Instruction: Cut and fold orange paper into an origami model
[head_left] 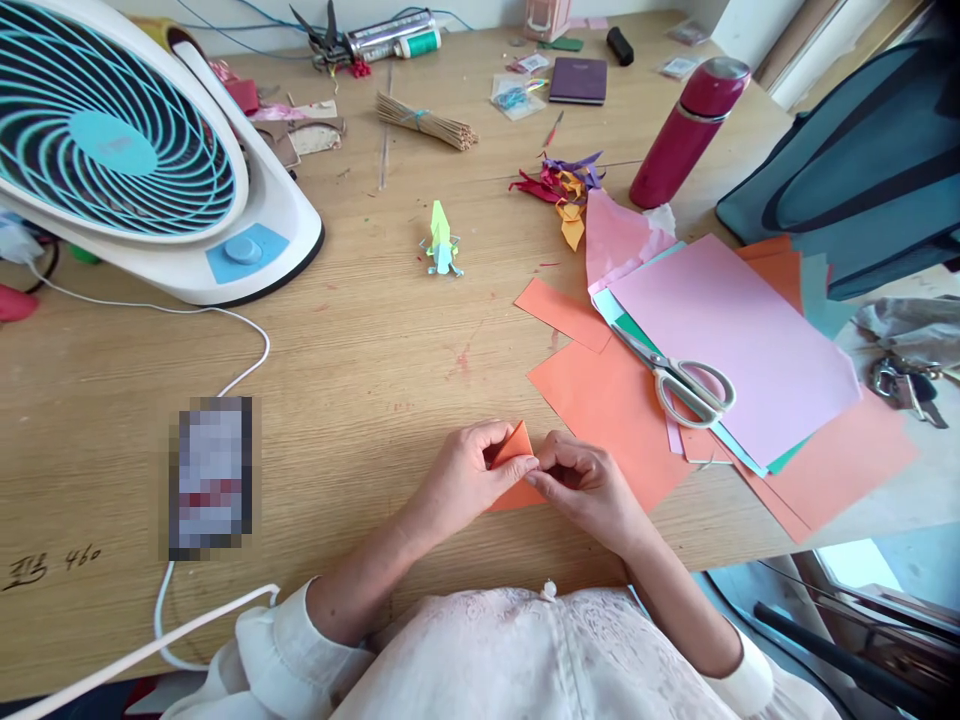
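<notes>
A small folded piece of orange paper [517, 441] is held near the front edge of the desk, its pointed tip standing up between my hands. My left hand [476, 467] grips it with the thumb in front and the fingers behind. At its right side my right hand [589, 482] pinches the paper's edge between thumb and forefinger, touching the left thumb. Part of the paper is covered by my fingers. Below the hands shows a flat orange patch of paper. White-handled scissors [679, 380] lie on stacked coloured sheets, with a pink sheet [739, 345] on top.
A white fan [270, 235] stands at the left, above a blurred phone [214, 475] with a white cable. A folded green-blue paper figure [442, 245] stands mid-desk. Behind are a bundle of sticks [424, 122], small folded papers [562, 190] and a red flask [686, 135].
</notes>
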